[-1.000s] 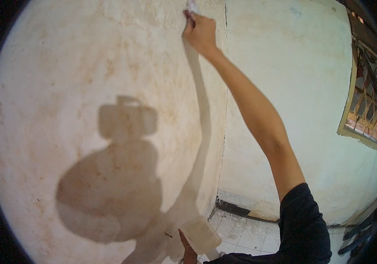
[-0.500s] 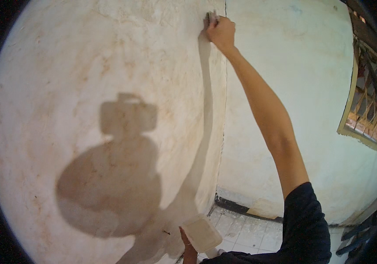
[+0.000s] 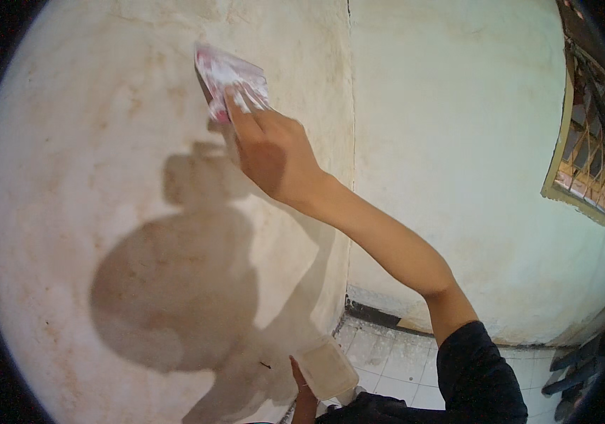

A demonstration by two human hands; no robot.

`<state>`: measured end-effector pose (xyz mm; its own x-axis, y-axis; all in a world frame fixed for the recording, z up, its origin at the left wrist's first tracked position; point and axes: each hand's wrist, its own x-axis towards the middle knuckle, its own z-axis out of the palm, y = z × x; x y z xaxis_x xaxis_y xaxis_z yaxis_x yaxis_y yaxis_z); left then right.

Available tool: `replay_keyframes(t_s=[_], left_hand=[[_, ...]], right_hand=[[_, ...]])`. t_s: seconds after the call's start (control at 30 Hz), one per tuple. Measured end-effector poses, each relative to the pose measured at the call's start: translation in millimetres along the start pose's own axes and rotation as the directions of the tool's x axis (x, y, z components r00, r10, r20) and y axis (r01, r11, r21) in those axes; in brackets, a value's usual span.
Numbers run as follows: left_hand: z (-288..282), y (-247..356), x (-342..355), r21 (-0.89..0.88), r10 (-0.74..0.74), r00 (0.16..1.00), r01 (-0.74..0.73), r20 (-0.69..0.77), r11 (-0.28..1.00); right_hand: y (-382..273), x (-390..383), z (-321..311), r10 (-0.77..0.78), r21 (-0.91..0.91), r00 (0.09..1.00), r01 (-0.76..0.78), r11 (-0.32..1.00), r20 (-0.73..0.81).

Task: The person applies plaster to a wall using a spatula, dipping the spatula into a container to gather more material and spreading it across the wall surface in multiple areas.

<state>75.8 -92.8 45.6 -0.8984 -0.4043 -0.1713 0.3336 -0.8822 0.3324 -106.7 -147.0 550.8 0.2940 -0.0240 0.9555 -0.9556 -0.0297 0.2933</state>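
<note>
Head view, fingers [image 3: 240,117] on scraper [image 3: 230,69], wall [image 3: 62,184] leftward, corner [image 3: 352,148] rightward

We see the scraper [image 3: 249,73] at upper left before the wall [image 3: 69,212], the container [image 3: 329,371] at lower centre, the window [image 3: 588,169] at right.

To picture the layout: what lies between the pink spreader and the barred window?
Between the pink spreader and window, the head view shows only stained wall, the dark corner line, then pale green wall.
</note>
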Motion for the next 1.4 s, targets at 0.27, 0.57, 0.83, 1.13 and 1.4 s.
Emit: replay_keyframes(t_s=[0.27,0.57,0.83,1.13,1.4], left_hand=[[13,-1,-18,0.072,0.030,0.999,-0.027,-0.033,0.997],[30,1,-29,0.149,0.069,0.994,-0.055,-0.089,0.987],[15,2,-16,0.213,0.045,0.994,-0.022,-0.103,0.977],[27,6,-16,0.005,-0.145,0.985,0.145,0.097,0.989],[16,-2,-9,-0.083,-0.133,0.983,0.144,0.130,0.986]], right_hand=[[111,-91,-16,0.473,-0.066,0.840,-0.505,0.861,-0.267],[22,-108,13,0.494,-0.070,0.870,-0.492,0.868,0.008],[-62,-155,-32,0.400,0.013,0.911,-0.403,0.915,0.098],[51,-155,-30,0.744,0.080,0.650,-0.743,0.665,-0.154],[24,-122,-36,0.804,0.649,0.582,-0.660,0.379,0.122]])
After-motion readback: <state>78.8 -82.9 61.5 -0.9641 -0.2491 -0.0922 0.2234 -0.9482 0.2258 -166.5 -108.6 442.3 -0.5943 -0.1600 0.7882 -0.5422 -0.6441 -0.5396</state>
